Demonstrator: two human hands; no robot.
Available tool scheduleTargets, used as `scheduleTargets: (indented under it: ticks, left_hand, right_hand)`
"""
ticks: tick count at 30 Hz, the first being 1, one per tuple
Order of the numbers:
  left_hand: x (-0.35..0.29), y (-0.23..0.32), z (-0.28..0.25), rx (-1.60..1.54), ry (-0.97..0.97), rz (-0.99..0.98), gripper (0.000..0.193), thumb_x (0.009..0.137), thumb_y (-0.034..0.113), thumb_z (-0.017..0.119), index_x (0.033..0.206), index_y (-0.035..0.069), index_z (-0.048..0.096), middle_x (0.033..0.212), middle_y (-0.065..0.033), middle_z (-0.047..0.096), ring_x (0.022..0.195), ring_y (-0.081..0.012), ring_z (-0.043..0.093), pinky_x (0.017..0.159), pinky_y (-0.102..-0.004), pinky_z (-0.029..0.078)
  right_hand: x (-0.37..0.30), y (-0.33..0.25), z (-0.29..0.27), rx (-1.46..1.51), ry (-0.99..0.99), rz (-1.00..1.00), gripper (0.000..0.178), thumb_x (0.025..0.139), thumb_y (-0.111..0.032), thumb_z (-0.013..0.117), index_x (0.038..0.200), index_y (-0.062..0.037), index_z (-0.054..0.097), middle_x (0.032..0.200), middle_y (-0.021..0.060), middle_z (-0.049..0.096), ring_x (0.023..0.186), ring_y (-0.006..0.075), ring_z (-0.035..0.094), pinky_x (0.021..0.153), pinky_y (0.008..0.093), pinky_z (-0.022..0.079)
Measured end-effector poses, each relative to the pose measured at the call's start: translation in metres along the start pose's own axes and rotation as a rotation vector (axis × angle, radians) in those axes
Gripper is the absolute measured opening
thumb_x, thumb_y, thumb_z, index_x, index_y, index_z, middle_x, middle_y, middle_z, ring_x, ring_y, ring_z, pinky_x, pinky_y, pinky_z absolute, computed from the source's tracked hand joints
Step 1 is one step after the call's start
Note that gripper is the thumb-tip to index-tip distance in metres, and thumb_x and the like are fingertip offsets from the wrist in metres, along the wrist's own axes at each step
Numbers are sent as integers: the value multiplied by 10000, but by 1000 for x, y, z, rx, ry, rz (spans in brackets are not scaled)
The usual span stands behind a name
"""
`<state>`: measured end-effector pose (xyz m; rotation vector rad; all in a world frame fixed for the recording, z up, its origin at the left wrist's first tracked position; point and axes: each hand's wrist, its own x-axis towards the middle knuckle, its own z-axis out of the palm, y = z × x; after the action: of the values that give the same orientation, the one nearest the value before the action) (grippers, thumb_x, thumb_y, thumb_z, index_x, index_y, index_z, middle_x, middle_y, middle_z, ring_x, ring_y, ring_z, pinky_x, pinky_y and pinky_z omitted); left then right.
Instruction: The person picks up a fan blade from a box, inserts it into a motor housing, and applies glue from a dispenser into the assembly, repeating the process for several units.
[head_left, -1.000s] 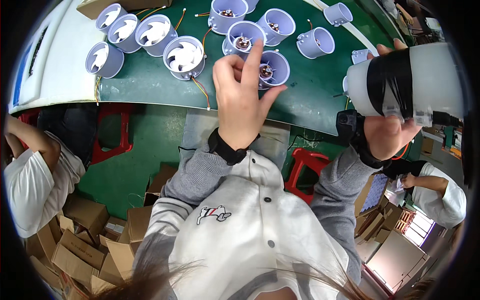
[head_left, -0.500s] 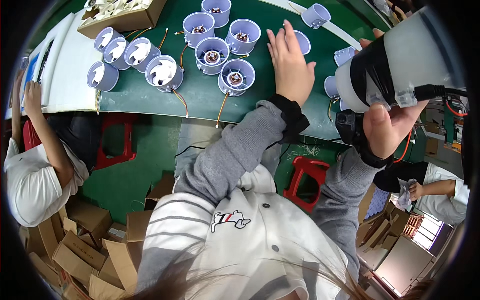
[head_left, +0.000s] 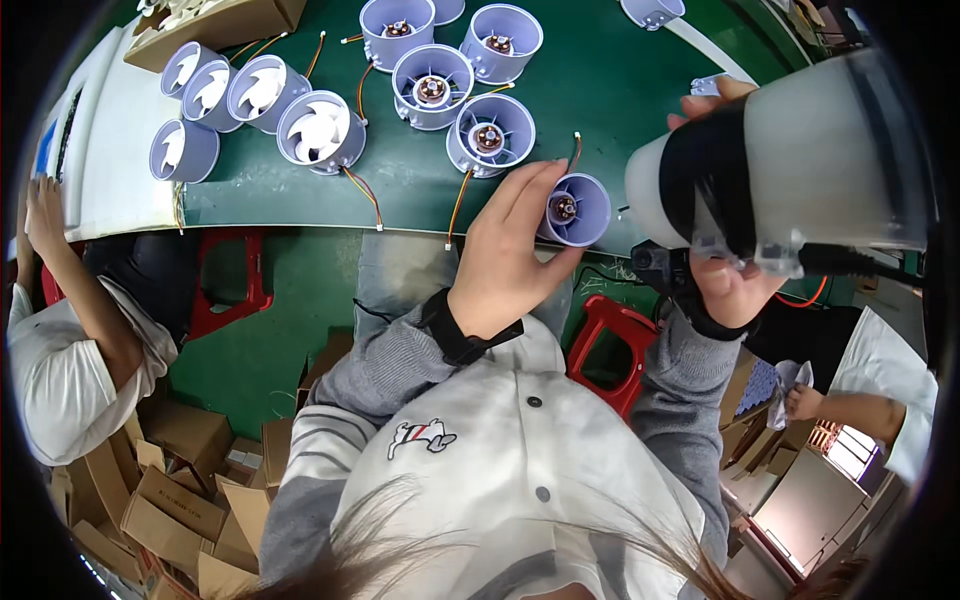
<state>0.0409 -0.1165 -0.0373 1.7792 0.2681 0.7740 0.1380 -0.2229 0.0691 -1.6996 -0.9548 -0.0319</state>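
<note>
At the table's near edge, my left hand (head_left: 508,250) is closed around the side of a small lavender fan housing (head_left: 590,212), with a copper-coloured motor core inside and a thin wire rising behind. My right hand (head_left: 735,285) grips a large translucent white cylindrical tool (head_left: 830,150), wrapped in black tape, with a black cable at its side. The tool's narrower end points left towards the housing, apart from it. Beyond my left hand stand several lavender housings with bare motor cores, the closest one (head_left: 490,135) near my fingertips. Further left, several housings hold white fan blades (head_left: 318,132).
The green tabletop (head_left: 240,203) carries loose connector wires. A cardboard box (head_left: 215,35) of white parts stands at the far left. Red stools (head_left: 612,350) and cardboard boxes (head_left: 175,500) are on the floor. One person sits at the left, another at the right.
My left hand has come back towards me from the far side of the table and now holds a housing. The tool in my right hand has shifted slightly left. The view has shifted a little.
</note>
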Motion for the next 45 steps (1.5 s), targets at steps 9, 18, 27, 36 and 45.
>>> scheduleTargets:
  ticks: [9,18,27,36,45]
  left_hand:
    - [-4,-14,-9,-47,-56,72,703,609,49,757,1246,-13,466,1161,-185,507,1029,-358,536,854,-391,466]
    - [-4,-16,-4,-23,40,98,711,592,47,762,1233,-37,467,1138,-184,504,1009,-356,529,852,-396,457]
    - [-3,-15,-2,-14,49,106,718,581,22,765,1232,-42,468,1136,-184,506,1003,-358,533,852,-393,456]
    - [-1,-16,-2,-34,33,99,736,581,21,764,1246,-36,454,1140,-183,502,1007,-360,530,855,-398,456]
    - [2,-16,-4,-39,29,98,736,587,19,759,1253,-31,449,1149,-183,498,1010,-361,528,859,-401,454]
  right_hand:
    - [-5,18,36,157,-151,45,999,689,-560,742,1343,54,301,1288,220,417,1138,322,497,952,472,440]
    - [-3,34,42,223,-90,-72,1004,681,-540,759,1366,18,283,1304,249,403,1146,360,493,932,512,453]
    - [0,32,40,224,-100,-60,1015,669,-526,773,1374,12,277,1312,250,395,1162,367,481,949,527,437]
    - [3,36,42,244,-100,-66,1014,665,-522,780,1372,5,280,1307,248,397,1158,366,481,945,533,439]
    - [7,37,44,231,-115,-95,1007,666,-527,776,1364,10,287,1296,251,402,1143,363,492,930,524,451]
